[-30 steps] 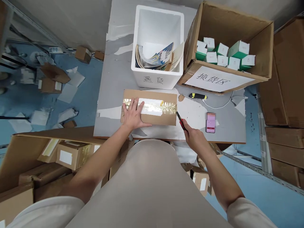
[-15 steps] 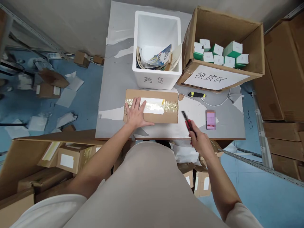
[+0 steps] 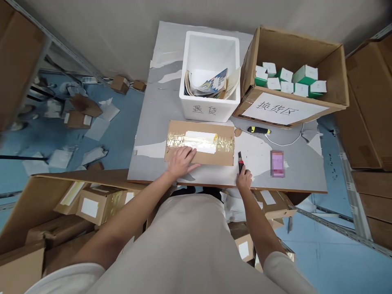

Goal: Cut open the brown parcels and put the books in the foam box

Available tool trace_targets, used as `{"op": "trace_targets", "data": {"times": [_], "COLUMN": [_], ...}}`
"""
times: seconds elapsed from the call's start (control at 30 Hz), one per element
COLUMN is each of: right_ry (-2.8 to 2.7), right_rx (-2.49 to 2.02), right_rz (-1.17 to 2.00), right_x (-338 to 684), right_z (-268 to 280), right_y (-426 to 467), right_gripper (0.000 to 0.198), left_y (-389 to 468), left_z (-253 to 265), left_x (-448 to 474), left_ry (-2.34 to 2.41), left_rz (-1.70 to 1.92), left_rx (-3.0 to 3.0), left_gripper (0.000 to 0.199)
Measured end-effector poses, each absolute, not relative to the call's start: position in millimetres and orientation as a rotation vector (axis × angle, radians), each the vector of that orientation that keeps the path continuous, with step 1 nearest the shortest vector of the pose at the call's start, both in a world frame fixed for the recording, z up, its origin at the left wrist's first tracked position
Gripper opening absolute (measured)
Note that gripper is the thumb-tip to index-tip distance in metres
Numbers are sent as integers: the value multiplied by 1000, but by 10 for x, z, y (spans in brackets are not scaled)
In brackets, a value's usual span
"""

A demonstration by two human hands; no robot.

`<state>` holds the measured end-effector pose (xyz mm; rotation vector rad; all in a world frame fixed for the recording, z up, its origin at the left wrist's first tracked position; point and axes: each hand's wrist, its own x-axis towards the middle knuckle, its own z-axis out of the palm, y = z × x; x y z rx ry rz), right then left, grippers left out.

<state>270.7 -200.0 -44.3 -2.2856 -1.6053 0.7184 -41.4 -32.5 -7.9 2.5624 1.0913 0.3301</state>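
Note:
A long cardboard box [image 3: 211, 158], closed with shiny tape and bearing a white label [image 3: 200, 143], lies flat near the table's front edge. Over its near left part rests my left hand [image 3: 181, 162], fingers stretched on the cardboard and thumb apart. My right hand [image 3: 244, 179] is closed around a black and red utility knife [image 3: 240, 163], just right of the box's right end. The knife points away from me, and a gap separates it from the box. Whether it touches the table I cannot tell.
Behind the box stand a white foam bin [image 3: 211, 107] holding booklets and a large carton [image 3: 332, 96] holding several green-and-white boxes. A yellow-black cutter [image 3: 259, 130] and a phone [image 3: 277, 164] lie at right. A big carton of parcels [image 3: 88, 176] stands at lower left.
My left hand has slid back toward the box's near edge, its fingers closer together. The right hand has moved left and lower with the knife. The camera view has shifted.

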Motion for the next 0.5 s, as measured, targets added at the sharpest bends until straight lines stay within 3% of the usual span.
{"op": "trace_targets", "data": {"times": [0.2, 0.37, 0.5], "right_ry": [-1517, -2409, -2588], "right_rx": [-2258, -1867, -1881], "right_rz": [246, 272, 383], "right_x": [2653, 2335, 2448], "right_z": [50, 354, 519], "right_y": [-1170, -302, 124], "right_gripper": [62, 69, 45], "left_y": [-343, -346, -362], "left_z": [-134, -139, -70], "left_x": [-411, -368, -346], "left_ry": [1104, 1140, 1163], "left_rz": [396, 246, 104], "left_rx": [2535, 2510, 2494], "left_gripper": [60, 60, 56]}}
